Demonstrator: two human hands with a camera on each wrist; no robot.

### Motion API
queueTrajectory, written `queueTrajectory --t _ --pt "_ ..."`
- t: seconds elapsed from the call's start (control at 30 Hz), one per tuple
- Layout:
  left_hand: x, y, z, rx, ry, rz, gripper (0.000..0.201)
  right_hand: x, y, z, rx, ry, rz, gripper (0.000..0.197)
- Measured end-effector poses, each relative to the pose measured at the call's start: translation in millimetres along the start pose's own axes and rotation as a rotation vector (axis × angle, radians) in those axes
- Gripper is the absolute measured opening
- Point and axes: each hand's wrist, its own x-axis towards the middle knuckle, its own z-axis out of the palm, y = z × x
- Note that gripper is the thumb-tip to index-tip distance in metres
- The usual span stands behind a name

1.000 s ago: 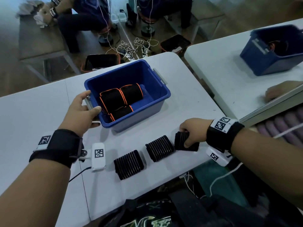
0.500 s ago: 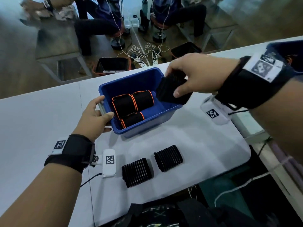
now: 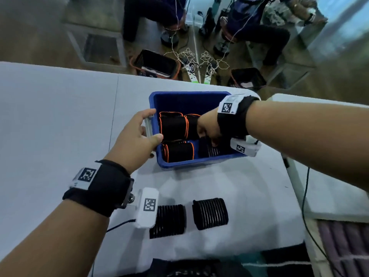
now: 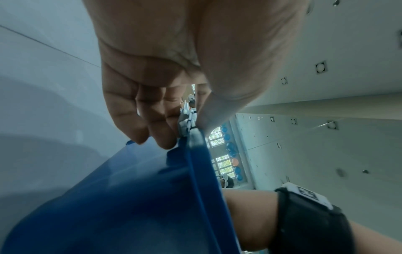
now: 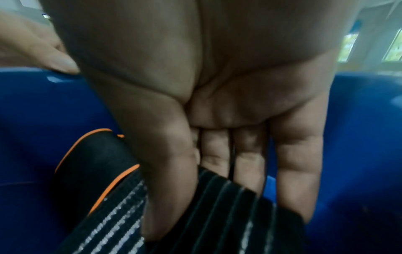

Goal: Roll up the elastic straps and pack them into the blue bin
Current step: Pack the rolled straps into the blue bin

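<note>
The blue bin [image 3: 190,95] stands on the white table [image 3: 60,120] and holds three rolled black straps with orange edging [image 3: 173,126]. My right hand [image 3: 207,129] reaches down into the bin's near right corner. Its thumb and fingers pinch a black ribbed strap roll [image 3: 212,150], seen close in the right wrist view [image 5: 217,214] beside an orange-edged roll [image 5: 93,154]. My left hand [image 3: 146,133] grips the bin's left rim at its grey handle [image 4: 186,118]. Two more ribbed rolls [image 3: 168,220] [image 3: 210,213] lie on the table near the front edge.
A second white table [image 3: 329,196] adjoins on the right, with a dark cable [image 3: 304,196] hanging in the gap. Beyond the table's far edge are floor crates [image 3: 155,64], tangled cords and seated people. The table's front edge is just below the loose rolls.
My right hand picked a ribbed roll off the table, carried it over the bin and has lowered it inside. The left hand has stayed on the bin's rim.
</note>
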Motion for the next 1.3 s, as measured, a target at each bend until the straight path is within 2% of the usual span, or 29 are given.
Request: queueTrajectory --t 0.1,0.33,0.43,0.57,0.67,0.73,0.87,1.0,1.1,1.23,1.3 --pt "1.6 -4.8 -0.9 -0.010 0.000 0.020 0.059 18.1 -5.6 -3.3 -0.052 -0.077 -0.023 0.048" --pt "3.5 -8.8 -2.6 -0.003 0.001 0.045 0.061 37.0 -13.7 -5.9 -0.155 -0.078 -0.137 0.050" --pt "4.7 -9.4 -3.3 0.007 -0.005 0.044 0.061 27.5 -9.7 -11.3 0.000 -0.056 -0.084 0.042" --pt "3.4 -9.9 -4.0 0.001 -0.019 0.046 0.061 -14.1 10.4 -25.1 0.235 0.117 -0.083 0.048" --pt "3.7 -10.8 -4.3 -0.005 -0.006 0.052 0.061 -60.9 21.6 -28.7 0.404 0.276 -0.102 0.040" --pt "4.1 -11.8 -4.1 -0.004 -0.004 0.050 0.061 -90.8 20.3 -22.1 0.509 0.313 -0.132 0.036" --pt "4.5 -11.8 -4.1 0.012 -0.009 0.048 0.060 -129.2 -4.1 13.4 0.641 0.267 -0.225 0.032" --pt "5.1 -10.5 -4.1 0.012 -0.004 0.041 0.059 -122.7 -36.2 71.2 0.612 0.168 -0.289 0.031" --pt "5.1 -9.3 -4.0 0.010 -0.009 0.041 0.059 -98.3 -51.7 118.7 0.554 0.166 -0.247 0.045" --pt "4.0 -8.1 -3.7 -0.013 -0.022 0.034 0.059 -73.2 -62.5 165.7 0.646 0.187 -0.173 0.075" --pt "3.4 -7.4 -3.7 -0.016 -0.022 0.040 0.058 -68.3 -67.3 176.7 0.677 0.161 -0.166 0.079"
